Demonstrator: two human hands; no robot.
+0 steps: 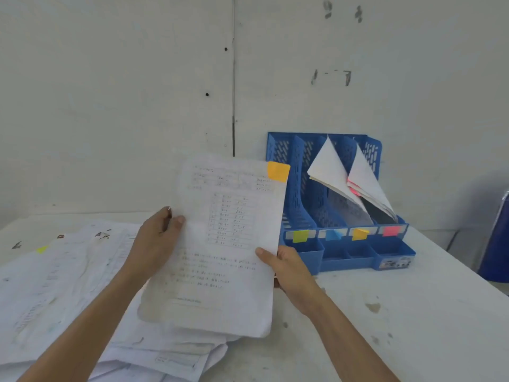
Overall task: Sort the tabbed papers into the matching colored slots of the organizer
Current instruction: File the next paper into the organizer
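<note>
Two hands, left [155, 241] and right [292, 271], on paper [228, 244] edges.

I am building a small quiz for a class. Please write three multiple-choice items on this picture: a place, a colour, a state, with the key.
1. Where does the blue organizer stand?
A. on a shelf
B. on the table, right of the held paper
C. on the floor

2. What colour is the tab on the held paper?
A. blue
B. pink
C. orange

3. How is the held paper kept?
A. lying flat, untouched
B. pinched by both hands
C. pinched by one hand only

1 B: it stands on the tabletop past the right hand.
2 C: the corner tab is orange.
3 B: left hand and right hand each pinch an edge.
</note>
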